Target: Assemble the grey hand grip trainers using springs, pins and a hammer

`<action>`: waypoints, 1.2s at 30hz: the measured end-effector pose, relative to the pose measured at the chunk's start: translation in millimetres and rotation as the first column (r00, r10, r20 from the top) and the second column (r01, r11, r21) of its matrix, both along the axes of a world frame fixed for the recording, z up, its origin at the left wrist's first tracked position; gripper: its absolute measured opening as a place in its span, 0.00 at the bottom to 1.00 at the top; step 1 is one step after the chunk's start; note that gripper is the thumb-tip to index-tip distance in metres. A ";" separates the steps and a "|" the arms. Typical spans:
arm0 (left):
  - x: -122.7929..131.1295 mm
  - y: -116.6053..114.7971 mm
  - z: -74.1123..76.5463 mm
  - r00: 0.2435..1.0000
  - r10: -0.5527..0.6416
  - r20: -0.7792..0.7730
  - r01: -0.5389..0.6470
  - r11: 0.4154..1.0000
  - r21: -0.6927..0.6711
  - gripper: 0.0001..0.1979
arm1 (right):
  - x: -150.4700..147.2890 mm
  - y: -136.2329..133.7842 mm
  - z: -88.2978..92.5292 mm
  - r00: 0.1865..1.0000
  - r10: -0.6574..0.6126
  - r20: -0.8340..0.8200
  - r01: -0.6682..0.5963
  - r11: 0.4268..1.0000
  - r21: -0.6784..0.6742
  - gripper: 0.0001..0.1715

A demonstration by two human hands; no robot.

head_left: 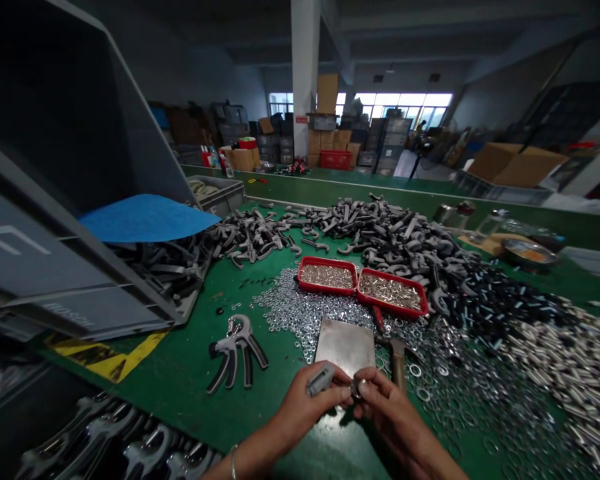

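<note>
My left hand [300,403] is closed around a grey plastic handle piece [321,379], whose end sticks up above the thumb. Meeting it fingertip to fingertip, my right hand [387,403] pinches a small round metal part [356,389] against that piece; its exact kind is too small to tell. Both hands are over the near edge of a square metal plate [347,340]. Just right of the plate lies a hammer [399,367] with a wooden handle. Assembled hand grippers with a spring [237,353] lie on the green table to the left.
Two red trays [327,291] of small metal pins stand beyond the plate amid loose nuts [293,310]. Grey handles [405,233] are heaped behind. Washers [460,393] and metal sleeves [570,360] spread rightward. A tilted grey crate [105,290] stands left, a blue sheet [150,219] at its mouth.
</note>
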State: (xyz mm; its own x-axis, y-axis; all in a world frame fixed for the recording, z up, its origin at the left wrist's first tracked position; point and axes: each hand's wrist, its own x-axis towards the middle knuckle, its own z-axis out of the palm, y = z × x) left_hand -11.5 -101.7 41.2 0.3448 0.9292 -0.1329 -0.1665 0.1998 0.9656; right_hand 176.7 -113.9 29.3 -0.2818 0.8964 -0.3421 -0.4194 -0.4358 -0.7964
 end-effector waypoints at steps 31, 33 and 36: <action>-32.5 22.3 -26.7 0.975 -0.129 -0.179 0.140 0.989 0.048 0.17 | 32.1 15.2 13.1 0.896 -0.076 0.437 -0.041 0.967 0.251 0.18; -25.3 24.6 -33.6 0.932 -0.068 -0.356 0.104 0.991 0.083 0.15 | 32.2 15.0 9.9 0.898 -0.114 0.425 0.014 0.973 0.230 0.19; -14.4 28.3 -37.1 0.756 0.025 -0.654 0.227 0.927 0.298 0.10 | 31.8 10.0 -0.5 0.915 -0.146 0.376 0.098 0.985 0.145 0.20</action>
